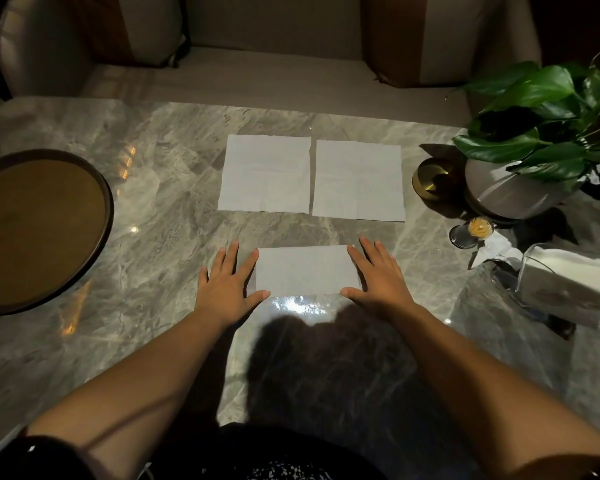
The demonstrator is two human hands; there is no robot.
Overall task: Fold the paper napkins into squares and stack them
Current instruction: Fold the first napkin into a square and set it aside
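I pressed my spread left hand (pixel 227 280) and right hand (pixel 378 277) flat on one half-folded white paper napkin (pixel 305 270) between them; two open white paper napkins (pixel 265 173) (pixel 358 180) beyond them lay unfolded, none stacked.

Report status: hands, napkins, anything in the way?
Left hand, right hand open, flat on near napkin, folded to a rectangle. Far left napkin, far right napkin flat. Nothing blocking.

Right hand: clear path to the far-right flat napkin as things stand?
Probably yes. The right hand lies open at the right edge of the half-folded napkin; only bare marble table separates it from the far-right napkin just ahead.
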